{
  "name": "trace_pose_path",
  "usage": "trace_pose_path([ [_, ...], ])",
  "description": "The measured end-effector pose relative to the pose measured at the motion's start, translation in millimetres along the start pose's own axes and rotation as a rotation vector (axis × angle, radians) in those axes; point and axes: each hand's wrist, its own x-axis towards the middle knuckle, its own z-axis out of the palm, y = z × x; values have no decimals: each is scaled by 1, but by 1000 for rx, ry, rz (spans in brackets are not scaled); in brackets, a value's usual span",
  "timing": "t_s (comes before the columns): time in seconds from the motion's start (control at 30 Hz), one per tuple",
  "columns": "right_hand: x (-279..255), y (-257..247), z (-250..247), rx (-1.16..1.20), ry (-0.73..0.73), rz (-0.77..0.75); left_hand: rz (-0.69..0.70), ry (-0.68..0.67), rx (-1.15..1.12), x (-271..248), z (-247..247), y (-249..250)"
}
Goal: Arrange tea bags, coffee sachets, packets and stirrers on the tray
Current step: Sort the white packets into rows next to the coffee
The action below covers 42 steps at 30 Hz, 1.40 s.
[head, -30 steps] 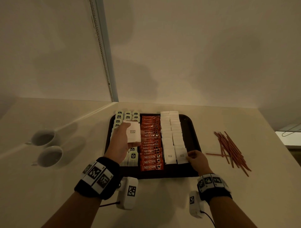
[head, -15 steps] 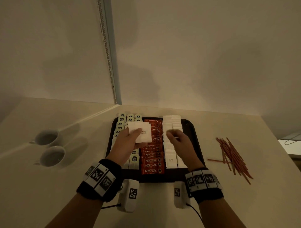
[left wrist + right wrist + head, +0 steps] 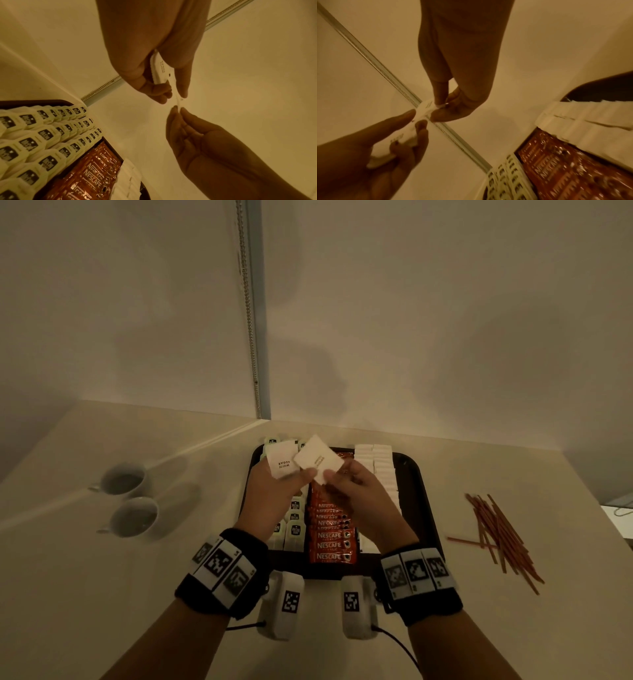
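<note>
Tray [image 3: 416,487] below both hands, rows packed tight. Left hand [image 3: 270,498] curled round sugar packet stack [image 3: 283,463]; right hand [image 3: 359,494] pinching single packet [image 3: 318,460] off it. Risks: weak pinch drops packet onto coffee sachets [image 3: 330,546]; loose stack fans out, spills. Stirrers [image 3: 500,537] well right of right hand, off tray.

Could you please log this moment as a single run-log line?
left hand: holds sugar packets | right hand: pinches one packet | tray: rows filled | stirrers: on table

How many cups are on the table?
2. Both stand left of the tray: one cup farther back, the other cup just in front of it, nearer the person. None looks hidden.
</note>
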Motion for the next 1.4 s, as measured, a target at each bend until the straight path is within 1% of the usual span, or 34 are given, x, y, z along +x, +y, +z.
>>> trace_pose_path([
  [0.07,-4,6,3,-99,-36,17,22,30,26,0,1,2],
  [0.17,-9,10,3,-176,-50,-8,31,25,58,1,0,5],
  [0.3,-10,5,1,-228,15,-103,31,-6,58,0,-2,7],
  [0.47,-9,1,-5,-311,43,-180,-3,-32,86,0,1,5],
  [0.57,-10,-1,-14,-323,45,-178,-54,-51,78,-1,4,3],
  [0.67,-11,1,-39,-354,123,-198,-158,-37,-21,0,2,0],
  [0.77,-13,19,-75,-492,258,-117,-210,-27,-93,0,-5,-1],
  [0.83,-15,37,-97,-617,325,-21,-220,-31,-119,-1,-8,-1],
  [0.9,-19,56,-113,-685,379,74,-231,-25,-136,0,-9,-2],
  [1.0,-23,81,-127,-739,419,206,-240,-23,-123,2,-9,-4],
  [1.07,-23,93,-130,-765,433,264,-245,-24,-126,2,-9,-5],
  [1.2,-18,104,-129,-802,434,302,-251,-34,-130,2,-10,-5],
  [1.4,-12,112,-126,-933,496,277,-260,-28,-113,4,-10,-8],
])
